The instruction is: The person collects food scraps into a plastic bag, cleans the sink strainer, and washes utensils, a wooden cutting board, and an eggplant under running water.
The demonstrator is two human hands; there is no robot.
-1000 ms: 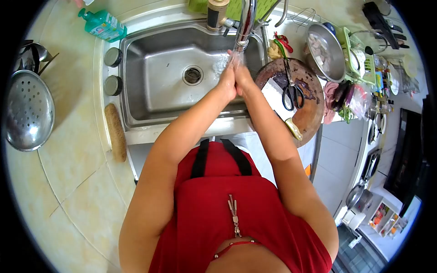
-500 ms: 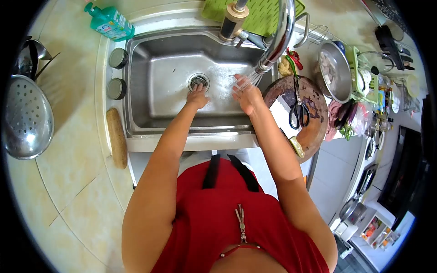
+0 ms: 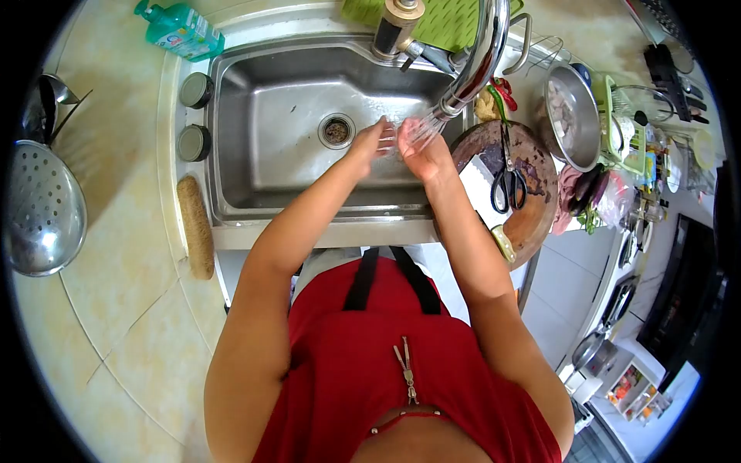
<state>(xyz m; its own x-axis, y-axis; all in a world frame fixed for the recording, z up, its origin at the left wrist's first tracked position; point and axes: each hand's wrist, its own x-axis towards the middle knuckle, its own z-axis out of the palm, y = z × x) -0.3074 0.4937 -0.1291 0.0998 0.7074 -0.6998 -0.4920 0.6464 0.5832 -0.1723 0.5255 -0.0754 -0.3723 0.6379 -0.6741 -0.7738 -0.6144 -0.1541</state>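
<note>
Water runs from the chrome faucet (image 3: 472, 73) over my right hand (image 3: 426, 157), which is held palm up with loosely curled fingers and nothing in it. Just to its left, close to the stream, my left hand (image 3: 370, 145) has its fingers stretched out and holds nothing. Both hands are above the stainless steel sink (image 3: 266, 166). To the left of my left hand, the round drain (image 3: 337, 131) shows small brownish bits inside.
Scissors (image 3: 508, 181) lie on a round wooden chopping board (image 3: 532, 201) right of the sink. Beyond it stands a metal bowl (image 3: 575, 123) with pale pieces. Along the left rim are two jars (image 3: 194, 143), a loofah (image 3: 196, 228) and a green pump bottle (image 3: 181, 32).
My left hand has left the drain and moved right, up beside my right hand at the water. The drain is now uncovered. My right hand stays under the stream.
</note>
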